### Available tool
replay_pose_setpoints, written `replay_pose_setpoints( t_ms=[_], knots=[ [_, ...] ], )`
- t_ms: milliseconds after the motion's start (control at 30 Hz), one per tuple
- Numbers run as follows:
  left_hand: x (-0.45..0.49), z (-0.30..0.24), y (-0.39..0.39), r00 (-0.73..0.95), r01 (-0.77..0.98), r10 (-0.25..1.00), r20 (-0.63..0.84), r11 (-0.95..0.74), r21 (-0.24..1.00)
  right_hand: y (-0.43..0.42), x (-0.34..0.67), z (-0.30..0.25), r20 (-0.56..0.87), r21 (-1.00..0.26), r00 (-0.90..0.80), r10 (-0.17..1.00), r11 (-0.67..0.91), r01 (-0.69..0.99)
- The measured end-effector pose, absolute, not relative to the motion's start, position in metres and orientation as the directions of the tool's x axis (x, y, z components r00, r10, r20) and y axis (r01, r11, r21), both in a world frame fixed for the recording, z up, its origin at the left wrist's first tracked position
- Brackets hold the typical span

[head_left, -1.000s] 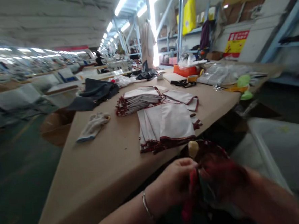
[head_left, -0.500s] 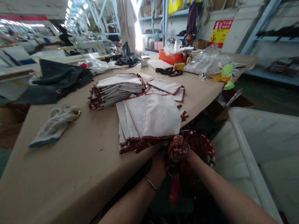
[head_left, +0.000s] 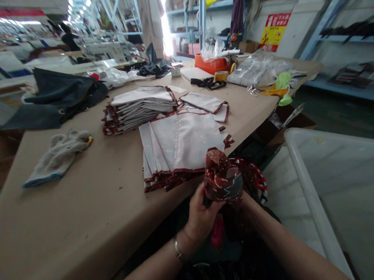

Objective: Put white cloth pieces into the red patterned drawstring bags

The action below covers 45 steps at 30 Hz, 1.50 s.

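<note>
A bunched piece of brown-red patterned cloth (head_left: pixel 223 182) is held up just off the table's front edge. My left hand (head_left: pixel 201 215), with a bangle on its wrist, is closed on the cloth's lower left side, thumb in front. My right hand (head_left: pixel 244 197) grips it from the right; its fingers are mostly hidden behind the folds. More red patterned fabric (head_left: pixel 254 176) hangs below and to the right. Just beyond the hands lies a fanned stack of white pieces with patterned edging (head_left: pixel 187 142). A taller folded stack (head_left: pixel 140 105) of similar pieces sits behind it.
A knitted glove (head_left: pixel 59 156) lies at left on the brown-covered table (head_left: pixel 93 221), near dark fabric (head_left: pixel 60 95). An orange box (head_left: pixel 210 63), tape roll (head_left: pixel 221 76) and clear plastic bags (head_left: pixel 258 70) stand farther back. A large white bin (head_left: pixel 344 181) borders my right side.
Both hands have raised the patterned cloth slightly, and it now appears more opened out. My left hand has come into clearer view from below the table edge. The camera view has shifted slightly.
</note>
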<state>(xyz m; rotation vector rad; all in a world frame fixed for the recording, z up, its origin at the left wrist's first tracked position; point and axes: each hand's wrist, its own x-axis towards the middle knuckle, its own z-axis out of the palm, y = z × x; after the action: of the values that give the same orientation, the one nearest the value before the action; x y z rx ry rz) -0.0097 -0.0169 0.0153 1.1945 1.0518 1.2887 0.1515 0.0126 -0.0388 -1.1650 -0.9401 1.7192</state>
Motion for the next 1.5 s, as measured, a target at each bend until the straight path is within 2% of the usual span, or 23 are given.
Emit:
replay_pose_setpoints(
  t_ms=[67, 167, 267, 333, 400, 500, 567, 633, 700, 767, 867, 967, 1067, 1133, 1233, 1300, 1367, 1500],
  knots=[
    [-0.004, 0.02, -0.008, -0.067, -0.111, 0.994, 0.091, -0.098, 0.989, 0.007, 0.155, -0.043, -0.409, -0.855, -0.197, 0.891, -0.45, -0.259],
    [-0.01, 0.008, -0.001, -0.145, -0.134, 0.989, 0.002, -0.021, 0.991, 0.003, 0.159, -0.058, -0.513, -0.814, -0.112, 0.851, -0.524, -0.252],
    [-0.028, -0.015, -0.009, -0.11, -0.119, 0.986, -0.125, 0.112, 0.987, -0.002, 0.169, -0.074, -0.503, -0.853, -0.028, 0.864, -0.501, -0.147],
    [-0.039, -0.024, -0.02, -0.093, -0.098, 0.985, -0.147, 0.138, 0.986, -0.005, 0.177, -0.076, -0.451, -0.889, 0.025, 0.892, -0.446, -0.102],
    [-0.045, -0.021, -0.027, -0.04, -0.086, 0.992, -0.124, 0.12, 0.989, -0.005, 0.183, -0.065, -0.319, -0.946, 0.021, 0.947, -0.317, -0.073],
    [-0.042, 0.005, -0.028, 0.119, -0.047, 0.993, -0.015, 0.021, 0.999, 0.007, 0.185, -0.033, -0.114, -0.987, -0.206, 0.972, -0.135, -0.091],
    [-0.036, 0.029, -0.025, 0.244, 0.005, 0.964, 0.109, -0.114, 0.994, 0.019, 0.182, -0.012, -0.07, -0.978, -0.342, 0.937, -0.132, -0.16],
    [-0.029, 0.051, -0.022, 0.334, 0.062, 0.917, 0.218, -0.252, 0.966, 0.027, 0.179, 0.005, -0.077, -0.954, -0.346, 0.935, -0.17, -0.248],
    [-0.027, 0.067, -0.022, 0.39, 0.108, 0.876, 0.284, -0.35, 0.931, 0.028, 0.178, 0.018, -0.084, -0.926, -0.277, 0.957, -0.178, -0.333],
    [-0.029, 0.078, -0.024, 0.401, 0.15, 0.849, 0.345, -0.433, 0.889, 0.023, 0.178, 0.033, -0.06, -0.922, -0.163, 0.985, -0.117, -0.369],
    [-0.043, 0.09, -0.022, 0.258, 0.223, 0.811, 0.526, -0.579, 0.784, 0.013, 0.181, 0.076, 0.098, -0.939, 0.102, 0.99, 0.126, -0.319],
    [-0.058, 0.101, -0.005, 0.099, 0.368, 0.729, 0.678, -0.659, 0.655, 0.009, 0.182, 0.139, 0.358, -0.883, 0.354, 0.864, 0.436, -0.172],
    [-0.064, 0.111, 0.02, 0.187, 0.513, 0.683, 0.706, -0.681, 0.523, 0.005, 0.186, 0.198, 0.49, -0.821, 0.455, 0.743, 0.57, -0.047],
    [-0.062, 0.116, 0.034, 0.332, 0.548, 0.642, 0.691, -0.728, 0.413, 0.0, 0.197, 0.217, 0.431, -0.86, 0.516, 0.74, 0.51, -0.012],
    [-0.052, 0.123, 0.045, 0.53, 0.551, 0.59, 0.609, -0.785, 0.282, -0.005, 0.225, 0.198, 0.212, -0.965, 0.506, 0.836, 0.26, -0.025],
    [-0.044, 0.127, 0.049, 0.632, 0.561, 0.582, 0.512, -0.799, 0.216, -0.004, 0.248, 0.152, 0.015, -1.0, 0.405, 0.914, 0.021, -0.009],
    [-0.036, 0.129, 0.05, 0.707, 0.563, 0.572, 0.417, -0.811, 0.159, 0.0, 0.269, 0.088, -0.187, -0.972, 0.284, 0.94, -0.219, 0.084],
    [-0.026, 0.133, 0.056, 0.774, 0.56, 0.565, 0.286, -0.822, 0.109, 0.014, 0.285, -0.029, -0.162, -0.9, 0.295, 0.942, -0.264, 0.346]
  ],
)
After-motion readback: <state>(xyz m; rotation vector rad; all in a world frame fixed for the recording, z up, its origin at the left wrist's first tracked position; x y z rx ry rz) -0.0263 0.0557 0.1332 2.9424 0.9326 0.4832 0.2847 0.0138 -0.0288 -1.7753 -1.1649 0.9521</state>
